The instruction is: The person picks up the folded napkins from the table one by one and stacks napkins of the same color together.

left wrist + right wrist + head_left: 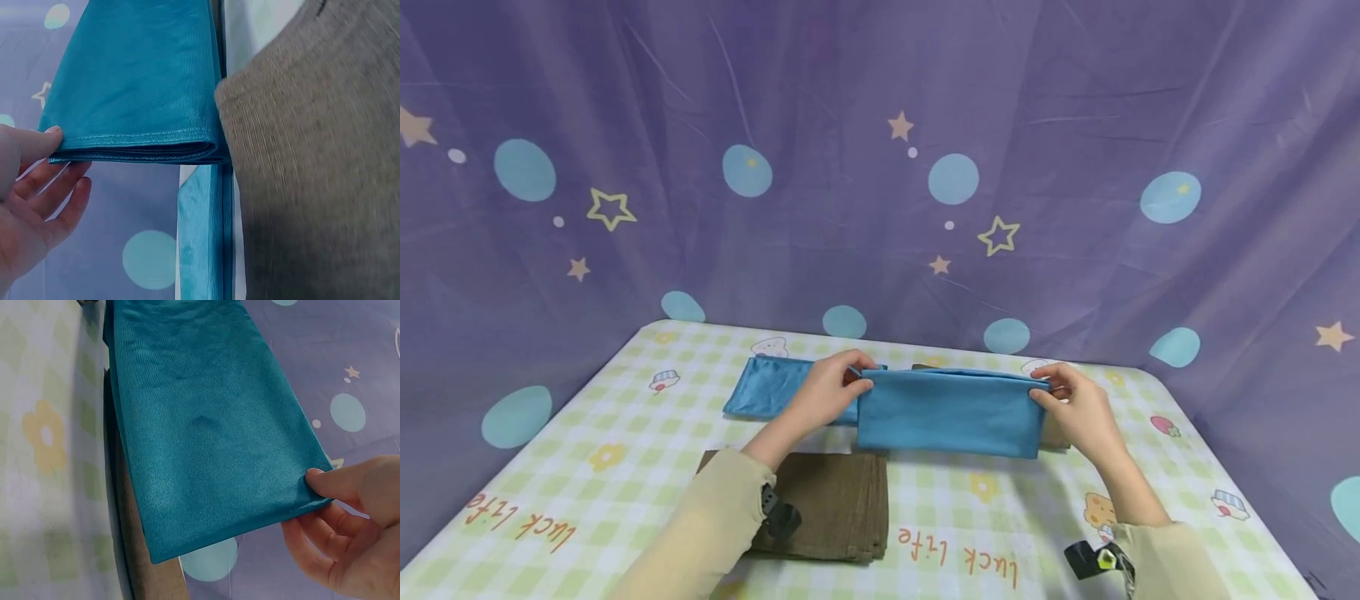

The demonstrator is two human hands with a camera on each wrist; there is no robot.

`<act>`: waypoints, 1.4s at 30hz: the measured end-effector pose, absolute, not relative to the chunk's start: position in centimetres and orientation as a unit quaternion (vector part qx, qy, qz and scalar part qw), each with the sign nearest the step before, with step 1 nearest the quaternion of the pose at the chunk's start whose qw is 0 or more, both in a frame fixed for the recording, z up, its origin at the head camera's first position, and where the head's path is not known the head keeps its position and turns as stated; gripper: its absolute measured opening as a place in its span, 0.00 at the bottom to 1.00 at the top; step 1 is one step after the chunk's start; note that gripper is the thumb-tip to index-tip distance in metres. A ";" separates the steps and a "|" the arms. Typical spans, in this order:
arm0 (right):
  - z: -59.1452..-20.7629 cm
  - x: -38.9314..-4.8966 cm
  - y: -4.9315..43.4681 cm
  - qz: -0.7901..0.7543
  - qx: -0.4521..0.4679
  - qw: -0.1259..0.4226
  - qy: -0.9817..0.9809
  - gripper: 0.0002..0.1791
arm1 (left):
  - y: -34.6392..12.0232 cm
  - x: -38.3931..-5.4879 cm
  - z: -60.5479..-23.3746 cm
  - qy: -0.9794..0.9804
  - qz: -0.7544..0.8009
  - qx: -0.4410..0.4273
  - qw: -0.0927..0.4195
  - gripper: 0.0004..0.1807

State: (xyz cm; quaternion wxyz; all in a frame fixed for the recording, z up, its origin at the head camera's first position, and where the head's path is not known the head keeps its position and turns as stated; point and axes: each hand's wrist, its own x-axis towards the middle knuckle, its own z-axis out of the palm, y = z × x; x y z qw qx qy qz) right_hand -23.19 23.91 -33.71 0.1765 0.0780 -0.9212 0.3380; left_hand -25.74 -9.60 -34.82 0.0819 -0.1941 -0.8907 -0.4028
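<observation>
Cloth (951,415), blue and folded, hangs above the table (617,500). Left hand (823,390) pinches its 10 o'clock corner between thumb and fingers; right hand (1082,408) pinches the 2 o'clock one. Another blue cloth (775,387) lies at 9 o'clock, a brown stack (835,508) at 8.

This place is looking like a small curtained booth with homely furnishing. Purple fabric (820,75) is hanging behind the bench (651,454) and along both its sides, enclosing it. Pale blue ovals (953,178) and stars (900,126) are dotting that fabric, lending a nursery air. A green-and-white checked tablecloth (1037,521) is covering the bench, showing yellow flowers (607,457), cupcakes (664,381) and orange lettering (958,556). The hanging is hiding the wider room, leaving it unclear whether the booth is standing in a home or a studio.
</observation>
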 end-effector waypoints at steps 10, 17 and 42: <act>-33.7 -23.9 21.9 0.353 0.084 0.160 -0.918 0.11 | -11.9 -25.4 -34.5 -0.899 -0.384 -0.186 0.095 0.10; -33.9 -24.5 20.1 0.361 0.102 0.165 -0.912 0.09 | -13.6 -25.4 -34.7 -0.899 -0.384 -0.175 0.114 0.09; -34.3 -26.4 14.5 0.400 0.131 0.140 -0.896 0.09 | -18.6 -25.4 -34.8 -0.908 -0.368 -0.120 0.161 0.11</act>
